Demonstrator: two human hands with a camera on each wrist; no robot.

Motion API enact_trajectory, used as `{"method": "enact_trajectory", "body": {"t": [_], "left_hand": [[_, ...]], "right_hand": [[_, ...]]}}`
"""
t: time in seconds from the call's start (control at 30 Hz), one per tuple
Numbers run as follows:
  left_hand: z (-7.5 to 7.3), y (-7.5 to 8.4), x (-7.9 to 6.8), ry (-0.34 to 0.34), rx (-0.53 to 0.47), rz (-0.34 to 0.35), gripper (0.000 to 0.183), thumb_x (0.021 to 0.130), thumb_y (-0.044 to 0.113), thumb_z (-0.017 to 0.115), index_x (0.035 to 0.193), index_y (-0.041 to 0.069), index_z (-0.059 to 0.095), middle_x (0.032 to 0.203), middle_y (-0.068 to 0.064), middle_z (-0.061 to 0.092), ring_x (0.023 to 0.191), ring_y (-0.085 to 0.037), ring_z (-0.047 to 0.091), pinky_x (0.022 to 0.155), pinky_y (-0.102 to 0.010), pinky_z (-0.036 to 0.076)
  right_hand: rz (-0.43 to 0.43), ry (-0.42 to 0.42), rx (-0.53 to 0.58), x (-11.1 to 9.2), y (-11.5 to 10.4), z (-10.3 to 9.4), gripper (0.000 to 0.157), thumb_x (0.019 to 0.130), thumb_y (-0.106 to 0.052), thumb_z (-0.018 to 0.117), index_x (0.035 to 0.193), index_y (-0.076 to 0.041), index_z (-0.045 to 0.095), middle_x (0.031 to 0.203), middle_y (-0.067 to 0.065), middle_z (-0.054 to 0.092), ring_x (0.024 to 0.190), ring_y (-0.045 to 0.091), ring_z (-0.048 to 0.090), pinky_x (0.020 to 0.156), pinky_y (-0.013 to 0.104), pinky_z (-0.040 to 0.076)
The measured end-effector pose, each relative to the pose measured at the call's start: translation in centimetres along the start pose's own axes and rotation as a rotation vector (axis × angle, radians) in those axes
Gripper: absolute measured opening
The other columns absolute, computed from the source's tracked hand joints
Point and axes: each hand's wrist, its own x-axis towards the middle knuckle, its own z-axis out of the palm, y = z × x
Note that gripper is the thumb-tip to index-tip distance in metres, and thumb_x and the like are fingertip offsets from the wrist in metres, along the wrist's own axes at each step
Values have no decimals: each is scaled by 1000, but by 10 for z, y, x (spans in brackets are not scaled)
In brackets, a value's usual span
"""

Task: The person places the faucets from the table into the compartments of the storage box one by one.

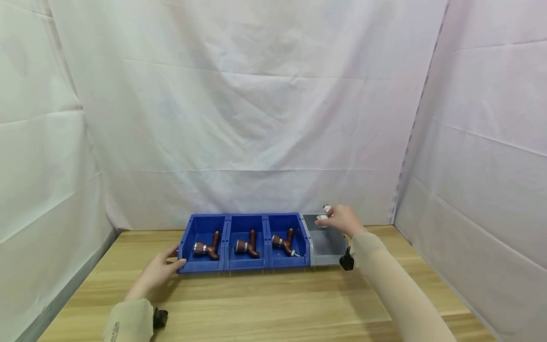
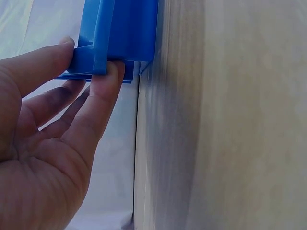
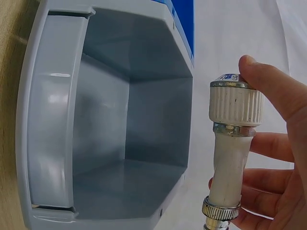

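My right hand (image 1: 345, 219) holds a white tap (image 3: 231, 155) above the back part of the grey bin (image 1: 326, 259). The tap has a ribbed white knob and metal rings, and the thumb lies at the knob's top. In the right wrist view the grey bin's inside shows bare. My left hand (image 1: 158, 270) pinches the outer side edge of the leftmost blue bin (image 2: 100, 38) between thumb and fingers. Inside that bin lies a brown tap (image 1: 209, 249). The middle blue bin (image 1: 247, 221) and the right blue bin (image 1: 283, 221) each hold a similar brown tap.
All the bins stand side by side in one row on the wooden table (image 1: 239, 304), near the white cloth (image 1: 239, 142) at the back. More white cloth (image 1: 483, 142) hangs along the right. Black wrist devices (image 1: 347, 260) sit on both sleeves.
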Motion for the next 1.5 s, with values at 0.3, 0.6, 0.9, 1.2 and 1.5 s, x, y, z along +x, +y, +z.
{"method": "enact_trajectory", "body": {"t": [0.3,0.6,0.9,1.2,1.5], "left_hand": [[1,-2,-5,-2,3,-13,64,98,20,59,145,-13,29,130,-37,48,109,-48,57,86,-52,51],[-1,3,-5,-6,5,-10,65,98,20,58,146,-12,28,130,-36,48,111,-48,56,89,-55,48],[-1,5,-5,-8,2,-17,65,99,20,58,145,-13,28,131,-37,47,111,-48,56,87,-53,50],[-1,7,-3,-4,22,-14,64,98,21,58,145,-12,29,132,-37,47,111,-48,56,89,-56,48],[0,3,-4,-7,25,-18,64,98,21,58,145,-12,30,131,-36,48,110,-48,57,89,-57,47]], "right_hand": [[8,-13,32,-2,-2,6,52,74,-52,79,94,-4,71,90,8,65,67,20,50,54,31,40],[-9,-12,41,-2,-4,5,63,72,-56,78,102,-1,71,102,13,67,74,21,54,58,32,44],[-34,-26,10,-1,-5,6,53,73,-57,77,88,-6,71,86,7,64,64,19,48,53,31,37],[-26,-30,16,-1,-8,7,48,73,-55,78,80,-8,69,76,4,59,60,17,43,52,30,33],[-11,-27,-2,-3,-10,10,60,73,-56,78,101,-3,72,103,12,68,75,21,55,61,33,44]]}}
